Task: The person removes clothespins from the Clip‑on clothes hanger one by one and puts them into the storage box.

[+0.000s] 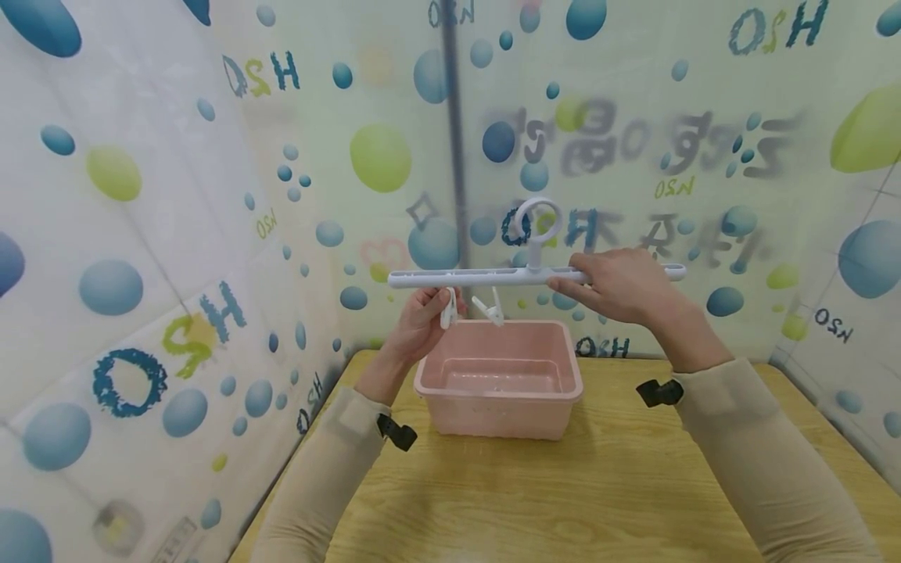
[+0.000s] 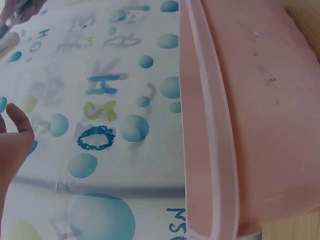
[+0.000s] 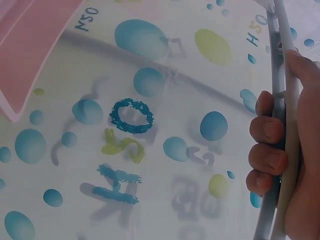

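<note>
A white clip hanger with a ring hook on top is held level above the pink basin. My right hand grips its bar right of the hook; in the right wrist view the fingers curl round the bar. Under the bar's left part, my left hand pinches a white clip. A second white clip hangs at a tilt below the middle of the bar. At the left wrist view's edge only part of the left hand shows, and its clip is out of sight.
The pink basin stands on a wooden table near the back, below the hanger. Sheets printed with bubbles and letters enclose the table at the back and sides.
</note>
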### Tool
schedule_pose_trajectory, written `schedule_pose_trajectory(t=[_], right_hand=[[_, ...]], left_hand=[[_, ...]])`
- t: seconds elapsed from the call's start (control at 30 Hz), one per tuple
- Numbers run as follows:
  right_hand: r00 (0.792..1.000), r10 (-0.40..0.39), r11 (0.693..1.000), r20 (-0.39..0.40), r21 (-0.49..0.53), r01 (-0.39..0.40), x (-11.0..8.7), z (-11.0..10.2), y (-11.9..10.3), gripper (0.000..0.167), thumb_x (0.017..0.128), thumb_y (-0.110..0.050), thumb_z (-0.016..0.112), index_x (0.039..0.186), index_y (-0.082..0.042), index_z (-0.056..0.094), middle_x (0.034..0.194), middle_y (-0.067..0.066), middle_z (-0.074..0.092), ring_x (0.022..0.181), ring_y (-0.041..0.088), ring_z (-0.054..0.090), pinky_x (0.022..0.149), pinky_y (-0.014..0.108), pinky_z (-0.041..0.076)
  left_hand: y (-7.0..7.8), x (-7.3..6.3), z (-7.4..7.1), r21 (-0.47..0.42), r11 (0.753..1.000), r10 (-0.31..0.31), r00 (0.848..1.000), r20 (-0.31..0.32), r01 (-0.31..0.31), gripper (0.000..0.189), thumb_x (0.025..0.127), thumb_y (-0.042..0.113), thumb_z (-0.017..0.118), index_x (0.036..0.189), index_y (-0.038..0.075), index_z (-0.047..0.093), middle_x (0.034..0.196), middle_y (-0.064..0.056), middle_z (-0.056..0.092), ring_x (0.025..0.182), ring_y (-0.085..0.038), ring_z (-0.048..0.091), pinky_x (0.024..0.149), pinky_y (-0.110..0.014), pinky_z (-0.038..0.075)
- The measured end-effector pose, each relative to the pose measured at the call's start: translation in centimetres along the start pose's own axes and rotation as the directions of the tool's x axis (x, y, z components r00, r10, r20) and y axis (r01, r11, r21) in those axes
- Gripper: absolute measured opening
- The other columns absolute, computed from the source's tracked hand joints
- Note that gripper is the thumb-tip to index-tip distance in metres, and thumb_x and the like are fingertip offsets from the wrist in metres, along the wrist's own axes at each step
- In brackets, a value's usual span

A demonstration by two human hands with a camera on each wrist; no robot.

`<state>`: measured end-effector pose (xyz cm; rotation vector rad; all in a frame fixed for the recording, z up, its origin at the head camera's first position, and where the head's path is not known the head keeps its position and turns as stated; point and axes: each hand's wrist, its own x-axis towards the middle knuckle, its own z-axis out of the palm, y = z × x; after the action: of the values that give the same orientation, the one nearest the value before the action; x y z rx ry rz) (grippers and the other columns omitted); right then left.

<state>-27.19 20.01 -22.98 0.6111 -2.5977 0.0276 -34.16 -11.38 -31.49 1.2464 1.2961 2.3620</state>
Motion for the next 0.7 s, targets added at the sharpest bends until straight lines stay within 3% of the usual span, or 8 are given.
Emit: schedule_pose_trajectory(t=[0.13,0.23,0.4,0.57,0.7], right_hand=[[1.0,0.004,1.0,-0.001,-0.01,-0.004,0.0,0.0,0.1,0.047,0.1,-0.06,0.045,0.083,-0.017,0.05,0.061,0.002,0.045,0.051,0.017,0.046,0.049,0.032,0.031],[1.0,0.012,1.0,0.005,-0.019,-0.012,0.1,0.1,0.1,0.048,0.1,-0.061,0.044,0.084,-0.016,0.051,0.061,0.002,0.046,0.051,0.017,0.046,0.049,0.032,0.03],[1.0,0.022,0.999,-0.005,-0.023,-0.022,0.2,0.1,0.1,0.049,0.1,-0.061,0.044,0.084,-0.016,0.051,0.062,0.002,0.045,0.051,0.018,0.045,0.049,0.032,0.03],[1.0,0.018,0.999,-0.023,-0.033,-0.019,0.2,0.2,0.0,0.05,0.1,-0.062,0.044,0.082,-0.016,0.051,0.061,0.002,0.045,0.051,0.018,0.045,0.049,0.032,0.031],[0.999,0.037,0.999,-0.004,-0.04,-0.037,0.3,0.1,-0.1,0.051,0.1,-0.063,0.041,0.082,-0.016,0.051,0.061,0.003,0.046,0.052,0.018,0.046,0.049,0.032,0.031]], left_hand=[[0.0,0.1,0.4,0.092,0.995,0.051,0.995,-0.083,-0.043,0.014,0.092,0.028,0.071,0.097,0.015,0.07,0.083,0.002,0.067,0.078,-0.01,0.062,0.069,-0.018,0.047],[-0.2,0.2,0.8,0.178,0.981,0.107,0.985,-0.138,-0.082,0.005,0.096,0.02,0.066,0.094,0.017,0.069,0.079,0.003,0.066,0.081,-0.011,0.06,0.083,-0.021,0.045],[-0.4,0.4,1.1,0.33,0.937,0.189,0.96,-0.207,-0.113,0.021,0.101,0.005,0.055,0.089,0.018,0.067,0.075,0.005,0.066,0.085,-0.01,0.059,0.1,-0.027,0.039],[-0.3,0.4,1.4,0.479,0.874,0.246,0.926,-0.286,-0.084,0.024,0.099,0.001,0.057,0.087,0.02,0.064,0.076,0.009,0.067,0.083,-0.008,0.059,0.09,-0.026,0.043],[-0.3,0.6,1.5,0.533,0.839,0.301,0.906,-0.298,-0.104,0.012,0.098,0.005,0.062,0.088,0.013,0.06,0.08,0.01,0.067,0.08,-0.008,0.059,0.081,-0.023,0.044]])
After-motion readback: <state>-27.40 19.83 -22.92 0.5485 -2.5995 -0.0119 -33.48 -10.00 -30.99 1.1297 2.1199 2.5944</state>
